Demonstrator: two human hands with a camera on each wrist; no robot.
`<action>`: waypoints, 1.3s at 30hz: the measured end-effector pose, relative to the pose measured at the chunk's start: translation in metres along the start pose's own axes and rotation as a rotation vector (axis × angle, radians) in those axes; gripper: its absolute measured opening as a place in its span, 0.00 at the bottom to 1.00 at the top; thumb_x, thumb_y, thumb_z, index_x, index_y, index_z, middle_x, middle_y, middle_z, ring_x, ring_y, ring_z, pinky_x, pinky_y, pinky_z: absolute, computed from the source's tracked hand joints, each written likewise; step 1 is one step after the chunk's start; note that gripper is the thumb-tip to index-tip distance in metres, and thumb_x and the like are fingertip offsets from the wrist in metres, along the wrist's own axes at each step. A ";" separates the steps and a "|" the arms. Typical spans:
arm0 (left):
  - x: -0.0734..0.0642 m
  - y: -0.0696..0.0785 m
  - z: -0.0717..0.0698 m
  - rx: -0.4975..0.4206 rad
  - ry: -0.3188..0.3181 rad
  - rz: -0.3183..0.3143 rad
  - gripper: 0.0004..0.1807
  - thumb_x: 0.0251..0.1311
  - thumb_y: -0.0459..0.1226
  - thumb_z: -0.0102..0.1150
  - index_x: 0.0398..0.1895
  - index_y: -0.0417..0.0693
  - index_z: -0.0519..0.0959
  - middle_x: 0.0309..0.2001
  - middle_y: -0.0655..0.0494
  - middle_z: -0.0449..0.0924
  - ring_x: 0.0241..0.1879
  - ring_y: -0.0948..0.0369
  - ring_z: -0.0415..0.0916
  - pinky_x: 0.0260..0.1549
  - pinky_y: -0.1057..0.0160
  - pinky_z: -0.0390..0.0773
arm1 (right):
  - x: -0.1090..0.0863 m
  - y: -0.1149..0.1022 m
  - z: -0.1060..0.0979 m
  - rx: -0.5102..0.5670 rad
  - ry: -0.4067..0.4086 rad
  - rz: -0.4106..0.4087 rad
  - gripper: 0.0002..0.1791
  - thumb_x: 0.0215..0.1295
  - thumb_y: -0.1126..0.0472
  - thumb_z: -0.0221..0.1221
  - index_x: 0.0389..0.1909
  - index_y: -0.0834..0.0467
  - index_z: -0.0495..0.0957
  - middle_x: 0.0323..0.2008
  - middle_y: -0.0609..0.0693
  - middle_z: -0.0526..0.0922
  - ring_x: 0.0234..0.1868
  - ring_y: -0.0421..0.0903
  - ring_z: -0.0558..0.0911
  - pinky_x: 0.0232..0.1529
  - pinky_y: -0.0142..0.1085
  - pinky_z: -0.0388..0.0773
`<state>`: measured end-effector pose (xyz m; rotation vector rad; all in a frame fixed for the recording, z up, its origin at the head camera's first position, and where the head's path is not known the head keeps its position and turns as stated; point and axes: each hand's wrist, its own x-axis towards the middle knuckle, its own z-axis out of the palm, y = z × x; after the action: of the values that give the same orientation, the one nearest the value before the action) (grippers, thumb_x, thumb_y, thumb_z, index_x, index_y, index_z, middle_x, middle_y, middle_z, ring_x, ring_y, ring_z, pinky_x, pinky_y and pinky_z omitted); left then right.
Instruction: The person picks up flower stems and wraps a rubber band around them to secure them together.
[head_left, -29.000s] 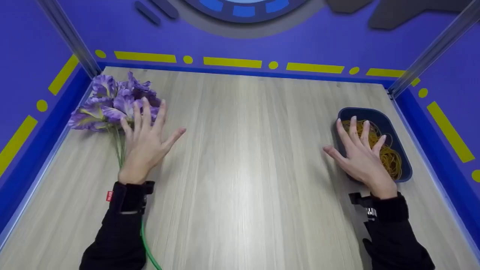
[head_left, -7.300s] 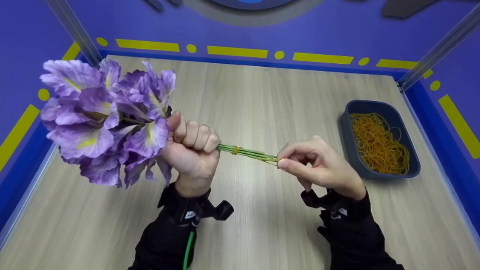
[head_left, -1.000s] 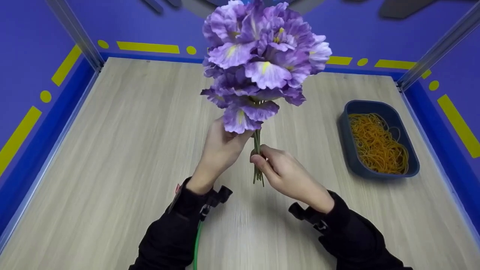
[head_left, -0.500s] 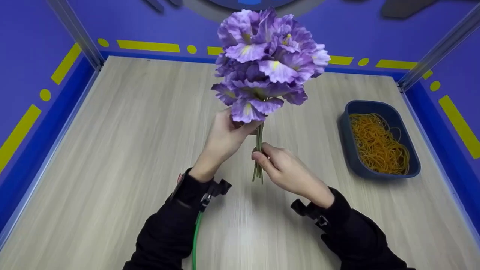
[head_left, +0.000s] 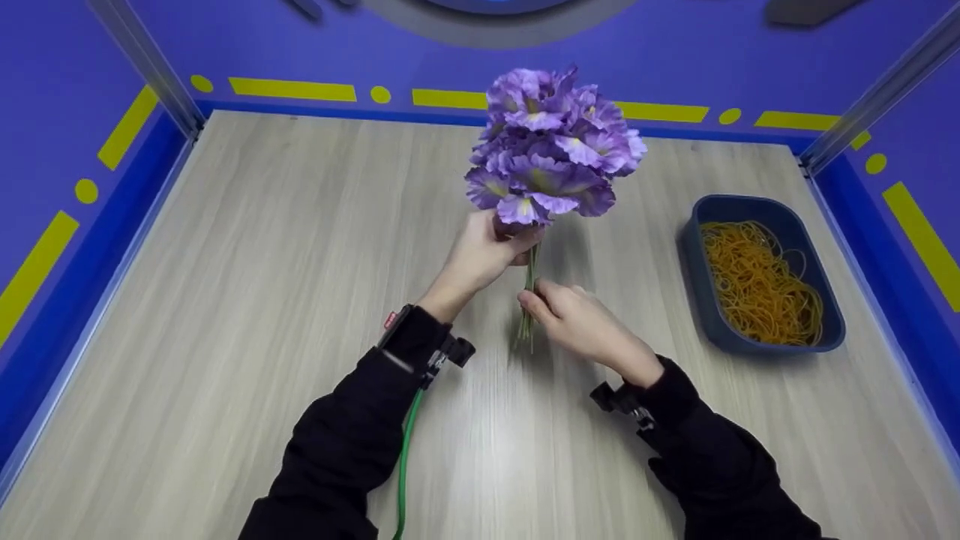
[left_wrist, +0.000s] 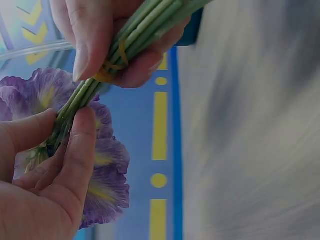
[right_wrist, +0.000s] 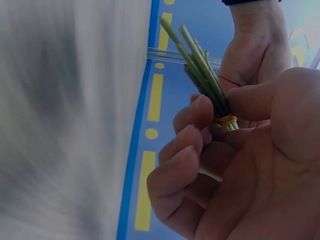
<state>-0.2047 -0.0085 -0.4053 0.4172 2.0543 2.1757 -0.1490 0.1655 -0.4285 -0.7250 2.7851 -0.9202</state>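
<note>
A bouquet of purple irises (head_left: 555, 146) stands upright in front of me, blossoms at the top. Just under the blossoms, my left hand (head_left: 484, 251) holds the bundled green stems (left_wrist: 75, 102) between thumb and fingers. Lower down, my right hand (head_left: 585, 322) pinches the same stems, with the cut ends (right_wrist: 192, 55) sticking out beyond its fingers. An amber rubber band (right_wrist: 226, 120) is wound round the stems at the right thumb and fingertips. Whether the stem ends touch the table cannot be made out.
At the right on the wooden table (head_left: 300, 225) stands a dark blue tub (head_left: 831, 300) with many loose rubber bands (head_left: 761, 285). Blue panels with yellow markings (head_left: 292, 88) wall in the back and sides. A green cable (head_left: 405, 465) trails from the left wrist.
The bouquet, lying at the left at first and later held sideways, is now upright. Over the last second both hands have carried it forward and slightly right, keeping their grips.
</note>
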 end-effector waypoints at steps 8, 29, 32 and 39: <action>0.018 -0.031 0.003 -0.023 0.079 -0.189 0.23 0.62 0.27 0.66 0.60 0.37 0.74 0.47 0.43 0.82 0.43 0.51 0.84 0.34 0.60 0.86 | 0.007 0.017 0.007 -0.031 -0.079 0.065 0.17 0.81 0.51 0.47 0.31 0.56 0.70 0.21 0.44 0.65 0.22 0.44 0.67 0.26 0.40 0.65; 0.022 -0.069 -0.004 0.043 0.131 -0.473 0.28 0.62 0.30 0.68 0.62 0.29 0.70 0.55 0.40 0.76 0.35 0.56 0.83 0.35 0.63 0.85 | 0.007 0.024 0.017 -0.114 -0.345 0.156 0.16 0.79 0.48 0.50 0.38 0.55 0.77 0.27 0.46 0.76 0.29 0.45 0.76 0.36 0.45 0.74; 0.021 -0.070 -0.004 0.040 0.132 -0.472 0.27 0.61 0.30 0.69 0.61 0.30 0.71 0.55 0.41 0.76 0.35 0.56 0.83 0.35 0.62 0.85 | 0.007 0.024 0.017 -0.111 -0.341 0.153 0.15 0.78 0.48 0.52 0.39 0.55 0.77 0.27 0.46 0.76 0.29 0.45 0.76 0.35 0.44 0.74; 0.019 -0.070 -0.003 0.044 0.146 -0.494 0.27 0.60 0.32 0.71 0.61 0.34 0.72 0.50 0.44 0.78 0.34 0.57 0.83 0.34 0.62 0.85 | 0.007 0.023 0.019 -0.133 -0.308 0.121 0.14 0.76 0.49 0.56 0.37 0.56 0.77 0.26 0.45 0.76 0.27 0.44 0.75 0.33 0.43 0.74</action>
<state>-0.2312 -0.0010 -0.4726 -0.2337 2.0042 1.9067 -0.1594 0.1687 -0.4574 -0.6451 2.5984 -0.5528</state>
